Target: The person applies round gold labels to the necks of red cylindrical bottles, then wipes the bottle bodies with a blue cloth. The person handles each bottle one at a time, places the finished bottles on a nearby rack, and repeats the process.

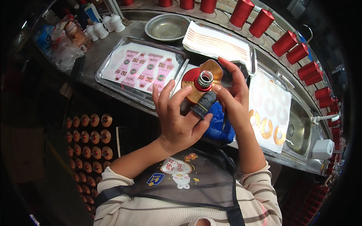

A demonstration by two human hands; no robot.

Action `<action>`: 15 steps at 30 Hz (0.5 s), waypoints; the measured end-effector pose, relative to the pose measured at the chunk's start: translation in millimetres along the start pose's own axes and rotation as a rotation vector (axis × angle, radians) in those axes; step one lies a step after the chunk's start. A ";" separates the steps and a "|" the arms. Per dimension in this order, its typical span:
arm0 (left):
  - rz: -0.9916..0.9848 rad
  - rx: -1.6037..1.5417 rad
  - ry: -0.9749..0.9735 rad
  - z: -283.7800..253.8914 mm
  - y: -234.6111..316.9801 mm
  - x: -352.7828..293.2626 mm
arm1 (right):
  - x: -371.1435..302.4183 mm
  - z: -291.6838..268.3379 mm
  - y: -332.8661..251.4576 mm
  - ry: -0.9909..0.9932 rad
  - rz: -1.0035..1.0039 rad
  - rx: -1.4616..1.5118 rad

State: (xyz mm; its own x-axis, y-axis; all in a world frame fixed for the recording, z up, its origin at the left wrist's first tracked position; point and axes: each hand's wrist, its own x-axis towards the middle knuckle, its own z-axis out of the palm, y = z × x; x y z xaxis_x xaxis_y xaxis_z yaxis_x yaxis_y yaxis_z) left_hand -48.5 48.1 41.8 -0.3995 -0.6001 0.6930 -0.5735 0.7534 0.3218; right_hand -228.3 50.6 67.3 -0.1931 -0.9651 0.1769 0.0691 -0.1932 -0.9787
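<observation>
A red bottle [191, 74] with an uncapped, threaded mouth stands upright in front of me. Around its neck goes a curved gold label [212, 68], lying on the shoulder at the left and raised at the right. My right hand [236, 96] has its thumb and a finger closed at the raised end of this label. Spread out at the left, my left hand [177, 122] touches the shoulder with a finger in a dark grey cloth sleeve [204, 104]. The bottle's lower body is hidden. Beneath the hands is a shiny blue thing [217, 122].
A metal tray [101, 76] at the left carries pink labels. Gold ring labels [266, 129] lie on a white sheet at the right, beside a sink [301, 130]. Behind are a metal basin [167, 27], a tray of striped strips [218, 41] and red bottles [241, 13] along a conveyor.
</observation>
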 end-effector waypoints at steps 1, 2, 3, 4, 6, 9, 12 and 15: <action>0.005 0.022 0.000 1.9 4.4 1.9 | 2.0 -0.8 1.7 0.000 -0.026 -0.008; 0.011 0.043 0.000 3.7 8.7 3.8 | 5.0 -2.2 3.1 -0.002 -0.051 -0.018; -0.007 0.048 -0.030 4.5 11.9 4.8 | 5.4 -3.5 1.6 -0.003 -0.019 0.015; -0.003 -0.003 -0.020 4.0 10.2 3.8 | 5.2 -4.9 0.7 -0.002 0.012 0.048; 0.007 -0.108 -0.007 3.5 2.8 -0.3 | 4.8 -2.7 2.5 -0.015 0.039 0.114; -0.193 -0.460 0.085 1.7 -0.8 -5.8 | 5.8 -3.5 5.8 -0.061 -0.019 0.025; -0.295 -0.382 0.056 14.1 -3.2 17.5 | 8.6 0.9 9.4 0.032 -0.086 0.047; -0.361 -0.497 -0.072 25.5 -18.1 20.3 | 11.6 -3.3 9.1 -0.020 -0.065 0.059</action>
State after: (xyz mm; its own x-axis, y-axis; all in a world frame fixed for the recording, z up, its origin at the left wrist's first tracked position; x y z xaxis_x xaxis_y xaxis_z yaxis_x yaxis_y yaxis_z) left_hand -64.5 15.5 33.6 -0.2995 -0.8441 0.4447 -0.2862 0.5241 0.8021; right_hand -233.1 38.2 60.1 -0.1797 -0.9533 0.2429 0.1143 -0.2654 -0.9573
